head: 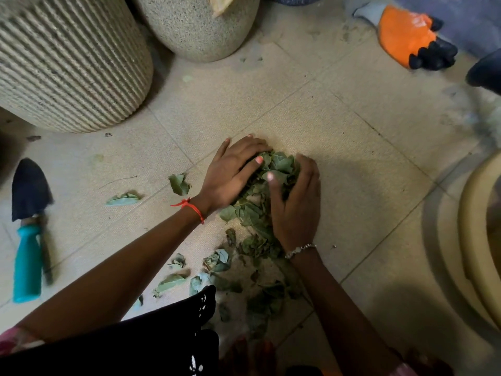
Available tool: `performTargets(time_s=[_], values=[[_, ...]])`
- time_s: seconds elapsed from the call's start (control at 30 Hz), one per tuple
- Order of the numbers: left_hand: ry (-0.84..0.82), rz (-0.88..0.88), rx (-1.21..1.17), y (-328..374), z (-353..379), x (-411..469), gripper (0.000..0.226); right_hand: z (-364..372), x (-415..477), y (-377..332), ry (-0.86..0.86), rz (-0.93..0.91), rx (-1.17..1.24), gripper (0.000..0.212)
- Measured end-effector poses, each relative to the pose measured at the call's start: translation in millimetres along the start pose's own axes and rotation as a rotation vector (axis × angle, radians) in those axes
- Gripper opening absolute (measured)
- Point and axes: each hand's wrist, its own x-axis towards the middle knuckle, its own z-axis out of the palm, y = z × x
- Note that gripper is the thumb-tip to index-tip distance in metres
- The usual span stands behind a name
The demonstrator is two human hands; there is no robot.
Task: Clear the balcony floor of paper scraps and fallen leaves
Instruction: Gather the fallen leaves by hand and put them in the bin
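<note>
Balcony floor [352, 137], beige textured tiles with thin grout lines, dusty and unevenly lit; all positions below are given relative to the leaf pile [260, 207] at centre.

Ribbed planter [67, 63], far left of and beyond the pile, and speckled planter [198, 25], directly beyond it: both stand on the tiles, probably the source of the leaves. Tan tub [482, 240], to the right of the pile, rim partly out of view; I judge it a likely receptacle, though its contents are not visible.

My left hand [230, 175] and my right hand [295, 202] flank the pile's far end, palms turned inward and fingers curved, pressed against the leaves from both sides. Neither hand is closed; together they cup the heap so that dry, light leaves are compressed into one liftable bundle rather than scattered.

Trowel [28, 229], well left of the pile, lies flat with its teal handle toward me. Orange glove [406, 36], far beyond and right of the pile, lies unused.

Loose leaves [179, 184], just left of the pile and trailing toward me, remain ungathered. I see no paper scraps I can tell apart.
</note>
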Motion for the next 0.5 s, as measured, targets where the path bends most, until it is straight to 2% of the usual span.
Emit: performTargets(time_s=[0.2,0.27,0.4,0.5], values=[[0.147,-0.087,-0.123,13,16,-6,0.058,18,19,-15,-0.030,0.024,0.131,0.056],[0.222,-0.135,-0.201,22,24,-9,0.054,20,18,-20,-0.010,0.034,0.242,0.050],[0.295,-0.275,-0.554,35,30,-6,0.032,22,16,-35,0.016,0.258,0.638,0.030],[0.333,-0.309,-0.856,41,27,-3,0.023,28,15,-48,0.004,0.386,0.853,0.029]])
